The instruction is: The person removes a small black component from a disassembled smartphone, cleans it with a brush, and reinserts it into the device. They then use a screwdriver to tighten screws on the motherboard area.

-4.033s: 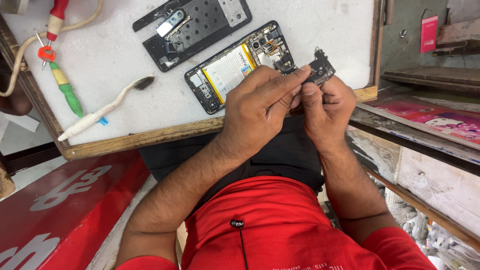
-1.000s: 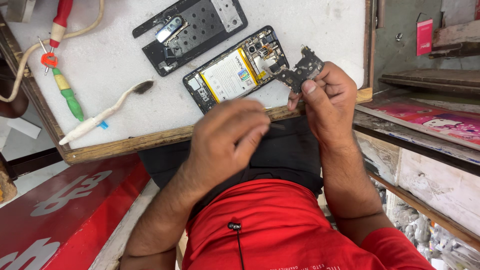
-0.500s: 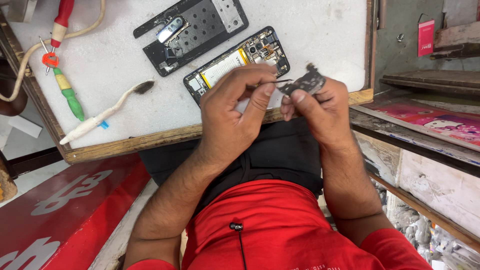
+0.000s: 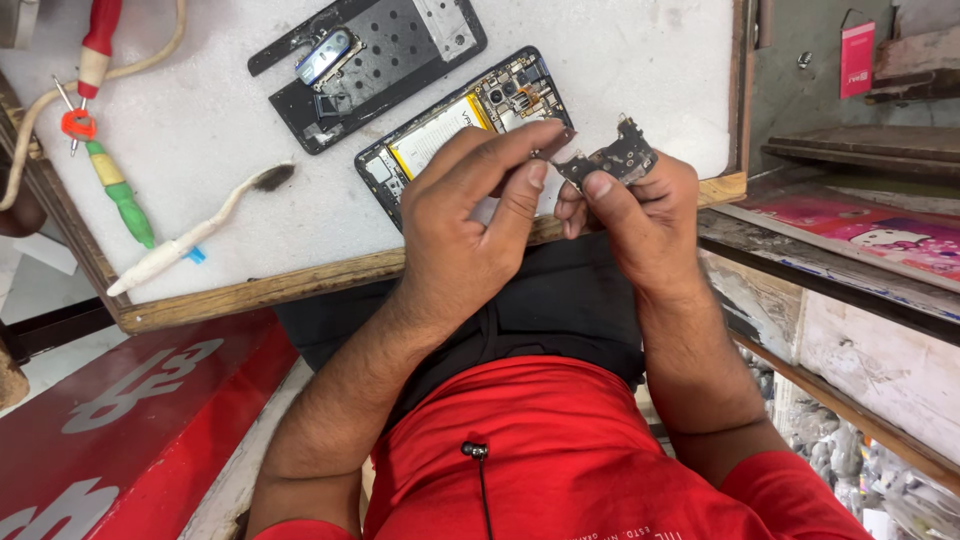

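Observation:
My right hand [image 4: 645, 225] holds a small dark circuit board [image 4: 612, 158] between thumb and fingers, just above the table's front edge. My left hand [image 4: 470, 220] reaches across, and its thumb and forefinger pinch the board's left end. Anything thinner between those fingertips is too small to make out. Behind the hands lies an opened phone [image 4: 440, 130] with its yellow-edged battery showing, partly hidden by my left hand. The phone's black back cover [image 4: 375, 55] lies beyond it on the white tabletop [image 4: 620, 60].
A white brush [image 4: 190, 235] with a dark head lies left of the phone. A green-handled screwdriver [image 4: 120, 195] and a red-handled tool [image 4: 97, 45] rest at the far left near a beige cable [image 4: 40, 110]. Wooden shelves [image 4: 850, 150] stand to the right, and a red panel [image 4: 120, 420] sits lower left.
My left hand dropped away from the board, then came back up and pinched its left end. My right hand has kept hold of the board throughout.

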